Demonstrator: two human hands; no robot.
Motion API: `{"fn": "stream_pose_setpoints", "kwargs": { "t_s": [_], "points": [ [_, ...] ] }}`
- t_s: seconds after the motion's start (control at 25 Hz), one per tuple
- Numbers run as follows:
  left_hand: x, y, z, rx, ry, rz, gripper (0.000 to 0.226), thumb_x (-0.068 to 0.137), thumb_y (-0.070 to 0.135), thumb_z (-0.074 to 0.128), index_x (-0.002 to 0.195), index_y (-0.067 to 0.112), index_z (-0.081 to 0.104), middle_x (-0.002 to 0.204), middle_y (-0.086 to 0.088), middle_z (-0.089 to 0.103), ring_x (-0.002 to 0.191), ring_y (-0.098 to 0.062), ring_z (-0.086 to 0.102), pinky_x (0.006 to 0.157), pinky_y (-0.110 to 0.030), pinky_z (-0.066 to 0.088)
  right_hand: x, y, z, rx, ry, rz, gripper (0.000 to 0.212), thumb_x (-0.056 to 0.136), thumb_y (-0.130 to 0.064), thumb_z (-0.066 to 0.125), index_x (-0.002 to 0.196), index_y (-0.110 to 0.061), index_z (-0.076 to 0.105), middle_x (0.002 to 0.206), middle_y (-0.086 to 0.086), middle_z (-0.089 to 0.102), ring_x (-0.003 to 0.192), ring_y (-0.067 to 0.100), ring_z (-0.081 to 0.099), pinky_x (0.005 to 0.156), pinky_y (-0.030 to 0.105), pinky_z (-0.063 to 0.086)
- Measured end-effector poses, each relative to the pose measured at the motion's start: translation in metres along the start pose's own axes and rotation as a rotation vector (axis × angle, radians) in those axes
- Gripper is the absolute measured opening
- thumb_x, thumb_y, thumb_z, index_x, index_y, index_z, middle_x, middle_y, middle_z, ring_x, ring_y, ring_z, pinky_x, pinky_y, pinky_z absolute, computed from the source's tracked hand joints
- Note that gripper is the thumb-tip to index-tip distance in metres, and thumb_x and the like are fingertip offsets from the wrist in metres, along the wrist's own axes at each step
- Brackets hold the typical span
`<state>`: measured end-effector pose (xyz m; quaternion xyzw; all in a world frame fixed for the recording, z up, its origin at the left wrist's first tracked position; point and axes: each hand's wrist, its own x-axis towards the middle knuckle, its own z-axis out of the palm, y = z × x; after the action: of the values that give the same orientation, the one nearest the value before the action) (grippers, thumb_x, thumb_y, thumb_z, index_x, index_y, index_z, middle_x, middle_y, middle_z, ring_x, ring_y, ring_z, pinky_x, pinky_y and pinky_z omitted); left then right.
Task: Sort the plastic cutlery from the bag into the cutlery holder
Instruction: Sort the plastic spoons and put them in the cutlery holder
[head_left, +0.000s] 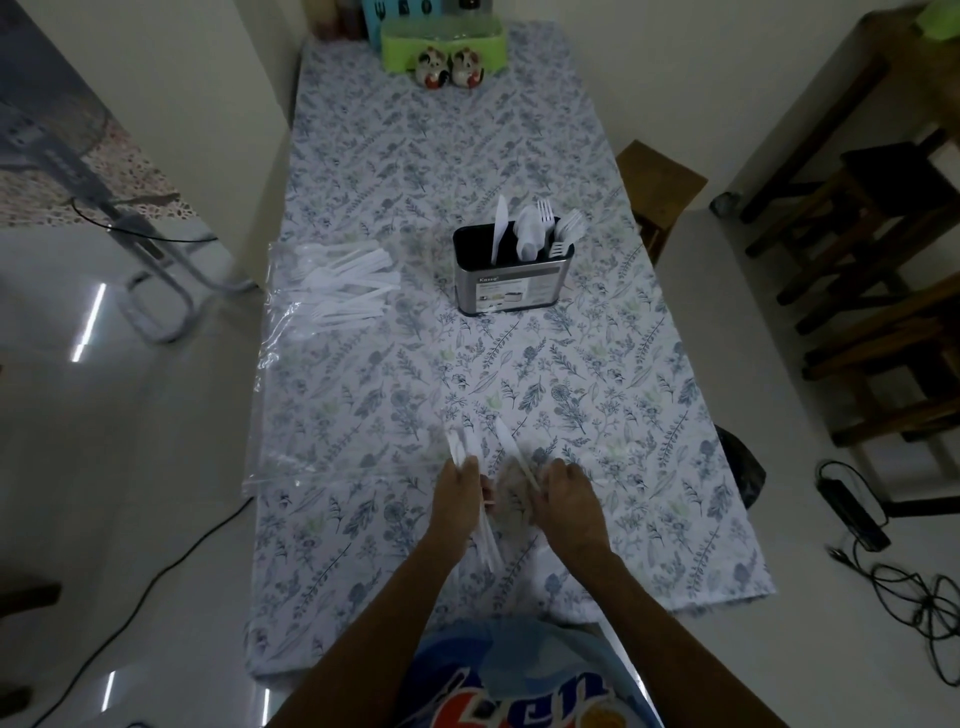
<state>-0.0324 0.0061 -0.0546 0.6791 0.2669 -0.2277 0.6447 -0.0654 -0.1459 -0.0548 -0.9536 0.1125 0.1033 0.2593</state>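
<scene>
Head view: left hand (460, 493) and right hand (563, 493) each grip blurred white cutlery (511, 449) (holder (511, 283) label unreadable).

On the tabletop (597, 415) the holder (511, 273) stands at mid-depth with cutlery upright in it. The bag (322, 332) lies to its left, cutlery inside. Both hands (511, 493) are at the near edge. Two figurines (451, 67) stand at the far end.
</scene>
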Motion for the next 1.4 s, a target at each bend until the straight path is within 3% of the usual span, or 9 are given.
{"fn": "stream_pose_setpoints", "kwargs": {
  "t_s": [0.44, 0.56, 0.64, 0.72, 0.96, 1.08, 1.24, 1.32, 1.4],
  "points": [
    [0.006, 0.01, -0.004, -0.316, 0.086, 0.003, 0.032, 0.092, 0.034, 0.073, 0.098, 0.004, 0.07, 0.081, -0.01, 0.07, 0.079, -0.028, 0.068, 0.074, -0.042, 0.059, -0.02, -0.051, -0.015, 0.475, -0.097, -0.196, 0.01, 0.089, -0.021, 0.074, 0.088, -0.015, 0.066, 0.086, -0.005, 0.068, 0.073, 0.001, 0.061, 0.067, 0.014, 0.05],
    [0.009, 0.037, -0.009, -0.363, 0.188, 0.122, 0.031, 0.093, 0.037, 0.071, 0.09, 0.007, 0.068, 0.067, -0.004, 0.063, 0.061, -0.019, 0.062, 0.06, -0.035, 0.055, -0.015, -0.053, -0.014, 0.845, 0.014, 0.203, 0.019, 0.095, -0.032, 0.067, 0.099, -0.015, 0.062, 0.099, 0.0, 0.068, 0.086, 0.011, 0.063, 0.079, 0.027, 0.053],
    [0.005, 0.056, -0.004, -0.452, 0.188, 0.162, 0.025, 0.094, 0.032, 0.07, 0.086, 0.009, 0.064, 0.059, 0.002, 0.057, 0.05, -0.012, 0.054, 0.05, -0.028, 0.049, -0.008, -0.069, -0.02, 1.445, -0.122, 0.658, 0.037, 0.098, -0.044, 0.06, 0.11, -0.009, 0.062, 0.108, 0.01, 0.068, 0.094, 0.022, 0.064, 0.087, 0.037, 0.052],
    [-0.004, 0.066, 0.01, -0.446, 0.181, 0.174, 0.031, 0.095, 0.036, 0.069, 0.086, 0.007, 0.061, 0.058, 0.001, 0.055, 0.048, -0.011, 0.053, 0.047, -0.028, 0.049, -0.001, -0.087, -0.023, 1.679, -0.241, 0.755, 0.052, 0.099, -0.052, 0.052, 0.113, -0.003, 0.065, 0.112, 0.014, 0.071, 0.101, 0.026, 0.067, 0.09, 0.037, 0.054],
    [-0.007, 0.041, 0.005, 0.022, -0.008, 0.298, 0.036, 0.103, 0.037, 0.051, 0.111, 0.005, 0.065, 0.084, -0.009, 0.07, 0.067, -0.016, 0.067, 0.054, -0.024, 0.054, 0.018, -0.099, -0.042, 0.726, -0.063, 0.119, 0.067, 0.083, -0.082, 0.043, 0.104, -0.022, 0.066, 0.095, -0.006, 0.069, 0.085, 0.007, 0.068, 0.064, 0.014, 0.05],
    [-0.022, 0.038, 0.002, 0.324, -0.15, 0.416, 0.034, 0.107, 0.017, 0.045, 0.141, 0.016, 0.047, 0.106, 0.004, 0.065, 0.083, 0.003, 0.067, 0.071, -0.019, 0.057, 0.041, -0.088, -0.07, 0.443, -0.2, -0.034, 0.052, 0.079, -0.069, 0.068, 0.072, -0.019, 0.054, 0.065, -0.007, 0.054, 0.054, 0.002, 0.049, 0.048, 0.012, 0.036],
    [-0.01, 0.083, 0.011, 0.457, -0.137, 0.609, 0.032, 0.106, 0.02, 0.051, 0.133, 0.006, 0.042, 0.095, -0.004, 0.064, 0.074, -0.005, 0.067, 0.064, -0.034, 0.056, 0.08, -0.1, -0.122, 0.282, -0.255, -0.182, 0.039, 0.084, -0.05, 0.075, 0.071, -0.016, 0.06, 0.063, -0.004, 0.064, 0.05, 0.003, 0.055, 0.046, 0.014, 0.043],
    [0.001, 0.137, 0.016, 0.49, -0.161, 0.679, 0.036, 0.105, 0.028, 0.052, 0.134, 0.011, 0.038, 0.093, -0.01, 0.064, 0.073, -0.021, 0.067, 0.065, -0.048, 0.058, 0.112, -0.121, -0.162, 0.258, -0.145, -0.322, 0.032, 0.087, -0.042, 0.075, 0.071, -0.016, 0.063, 0.062, -0.005, 0.063, 0.05, 0.006, 0.057, 0.048, 0.011, 0.041],
    [0.011, 0.205, 0.014, 0.527, -0.277, 0.787, 0.035, 0.106, 0.029, 0.05, 0.137, 0.016, 0.042, 0.098, -0.001, 0.061, 0.077, -0.009, 0.06, 0.068, -0.027, 0.056, 0.148, -0.144, -0.209, 0.201, 0.037, -0.474, 0.032, 0.087, -0.035, 0.076, 0.068, -0.014, 0.061, 0.058, -0.007, 0.057, 0.048, 0.006, 0.051, 0.048, 0.011, 0.037]
  ]
}}
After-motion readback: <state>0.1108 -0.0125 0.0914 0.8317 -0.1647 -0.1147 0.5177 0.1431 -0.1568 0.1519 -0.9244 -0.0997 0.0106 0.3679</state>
